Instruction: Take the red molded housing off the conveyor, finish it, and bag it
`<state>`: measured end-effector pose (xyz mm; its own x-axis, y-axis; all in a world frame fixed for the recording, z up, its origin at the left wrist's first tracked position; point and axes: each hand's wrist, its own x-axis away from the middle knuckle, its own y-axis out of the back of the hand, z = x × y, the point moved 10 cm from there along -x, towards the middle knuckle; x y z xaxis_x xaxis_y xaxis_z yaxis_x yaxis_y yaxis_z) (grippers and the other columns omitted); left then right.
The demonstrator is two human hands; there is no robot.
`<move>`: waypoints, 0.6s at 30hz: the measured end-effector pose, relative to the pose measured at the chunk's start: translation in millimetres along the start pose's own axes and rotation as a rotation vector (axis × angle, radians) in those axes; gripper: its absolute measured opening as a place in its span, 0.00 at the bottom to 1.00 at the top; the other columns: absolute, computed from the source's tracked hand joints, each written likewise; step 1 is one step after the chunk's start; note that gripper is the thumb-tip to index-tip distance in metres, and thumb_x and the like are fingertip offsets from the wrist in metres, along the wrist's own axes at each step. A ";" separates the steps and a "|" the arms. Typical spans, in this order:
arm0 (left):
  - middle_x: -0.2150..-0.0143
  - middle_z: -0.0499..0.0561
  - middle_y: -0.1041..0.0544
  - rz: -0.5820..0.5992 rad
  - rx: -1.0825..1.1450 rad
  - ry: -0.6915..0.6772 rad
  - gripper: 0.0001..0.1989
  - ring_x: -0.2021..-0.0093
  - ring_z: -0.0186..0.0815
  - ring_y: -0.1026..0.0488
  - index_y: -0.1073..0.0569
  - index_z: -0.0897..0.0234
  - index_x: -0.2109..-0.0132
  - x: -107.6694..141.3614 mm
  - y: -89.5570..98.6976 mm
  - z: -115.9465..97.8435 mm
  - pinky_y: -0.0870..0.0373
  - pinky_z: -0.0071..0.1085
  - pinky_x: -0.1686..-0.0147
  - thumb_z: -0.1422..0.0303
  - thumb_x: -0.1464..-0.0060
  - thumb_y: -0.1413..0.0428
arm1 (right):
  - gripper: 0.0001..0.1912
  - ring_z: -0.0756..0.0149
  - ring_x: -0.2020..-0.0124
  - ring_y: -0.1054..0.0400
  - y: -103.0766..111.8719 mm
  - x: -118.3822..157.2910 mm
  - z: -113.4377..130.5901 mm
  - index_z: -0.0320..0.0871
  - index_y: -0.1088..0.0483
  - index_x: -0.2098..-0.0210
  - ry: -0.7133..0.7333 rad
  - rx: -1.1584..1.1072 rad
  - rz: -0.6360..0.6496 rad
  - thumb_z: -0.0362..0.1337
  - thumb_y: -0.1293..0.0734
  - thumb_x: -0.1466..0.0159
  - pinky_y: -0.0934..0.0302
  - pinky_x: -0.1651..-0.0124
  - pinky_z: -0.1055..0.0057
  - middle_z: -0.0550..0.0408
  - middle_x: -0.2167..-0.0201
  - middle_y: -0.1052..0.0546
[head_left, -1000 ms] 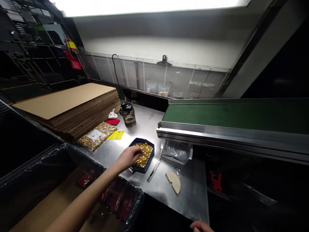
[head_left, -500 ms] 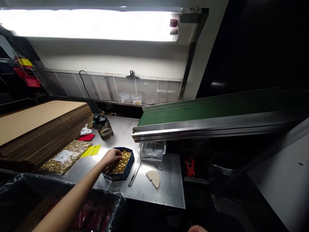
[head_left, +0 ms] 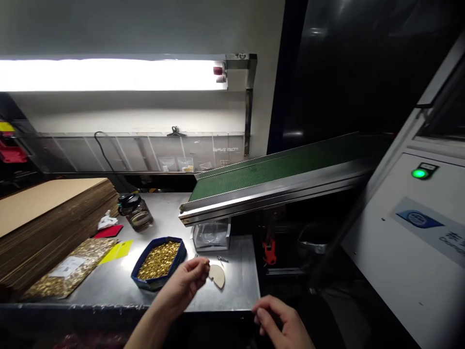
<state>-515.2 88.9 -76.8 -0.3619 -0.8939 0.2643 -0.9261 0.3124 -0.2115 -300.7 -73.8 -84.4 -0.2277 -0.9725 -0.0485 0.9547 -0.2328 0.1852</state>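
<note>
My left hand (head_left: 189, 282) is raised over the front of the metal table, thumb and forefinger pinched on a small gold piece, of which only a speck shows. Just behind it stands a blue tray (head_left: 137, 280) filled with many small gold pieces (head_left: 160, 261). A flat beige disc (head_left: 218, 275) with a notch lies beyond my left fingertips, partly covered by them. At the table's front right corner is my right hand (head_left: 281, 322), its fingers curled and the thumb close to the forefinger; whether anything is between them is hidden.
A green conveyor belt (head_left: 247, 177) slopes over the table (head_left: 240, 291), above a clear bin (head_left: 211, 237). To the left are a jar (head_left: 136, 213), a bag of gold pieces (head_left: 72, 269), a yellow card (head_left: 115, 252) and stacked boards (head_left: 58, 213). A white machine (head_left: 395, 242) stands right.
My left hand has come out of the blue tray and moved right and nearer. My right hand has risen further into view. The camera has turned right, showing the white machine.
</note>
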 end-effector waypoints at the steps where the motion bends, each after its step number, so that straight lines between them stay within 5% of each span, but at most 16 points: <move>1: 0.67 0.51 0.24 0.041 0.057 0.031 0.31 0.65 0.32 0.28 0.18 0.64 0.64 11.8 -25.7 7.4 0.29 0.23 0.63 0.48 0.70 0.20 | 0.21 0.65 0.72 0.28 2.1 -4.7 22.2 0.46 0.22 0.62 0.050 -0.001 0.009 0.55 0.36 0.32 0.35 0.67 0.72 0.54 0.71 0.21; 4: 0.67 0.51 0.25 0.134 0.168 0.098 0.26 0.67 0.31 0.30 0.17 0.63 0.67 36.3 -85.2 20.5 0.31 0.21 0.65 0.52 0.68 0.20 | 0.12 0.65 0.65 0.27 15.8 -15.0 78.1 0.47 0.24 0.55 0.211 0.015 -0.001 0.45 0.36 0.30 0.34 0.60 0.72 0.54 0.65 0.23; 7: 0.67 0.52 0.25 0.227 0.217 0.142 0.22 0.69 0.31 0.33 0.17 0.64 0.67 45.2 -124.0 25.3 0.33 0.22 0.68 0.55 0.64 0.20 | 0.11 0.65 0.61 0.27 24.2 -21.0 104.8 0.48 0.24 0.51 0.327 0.015 0.058 0.40 0.34 0.31 0.34 0.57 0.72 0.53 0.60 0.23; 10: 0.66 0.54 0.24 0.263 0.188 0.163 0.21 0.69 0.33 0.34 0.16 0.64 0.64 43.3 -145.2 30.3 0.35 0.23 0.69 0.54 0.58 0.22 | 0.09 0.65 0.63 0.27 34.0 -29.9 96.8 0.48 0.21 0.55 0.288 -0.013 0.082 0.40 0.31 0.32 0.33 0.60 0.72 0.54 0.61 0.24; 14: 0.72 0.52 0.27 0.260 0.113 0.158 0.20 0.73 0.34 0.35 0.16 0.64 0.65 30.1 -165.8 41.4 0.37 0.27 0.72 0.54 0.56 0.23 | 0.08 0.67 0.66 0.29 59.8 -41.0 65.2 0.48 0.17 0.64 0.196 -0.060 -0.039 0.44 0.28 0.34 0.34 0.64 0.74 0.55 0.67 0.26; 18: 0.72 0.51 0.25 0.255 0.152 0.169 0.23 0.74 0.36 0.33 0.18 0.61 0.62 11.1 -189.2 52.4 0.36 0.29 0.73 0.55 0.62 0.21 | 0.14 0.64 0.64 0.24 95.1 -42.5 40.0 0.46 0.19 0.62 0.160 -0.166 -0.216 0.48 0.31 0.32 0.30 0.62 0.73 0.51 0.64 0.20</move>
<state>-338.5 3.1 -83.1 -0.6043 -0.7230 0.3347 -0.7815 0.4562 -0.4256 -207.9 -54.8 -25.5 -0.4079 -0.8848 -0.2251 0.9089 -0.4169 -0.0082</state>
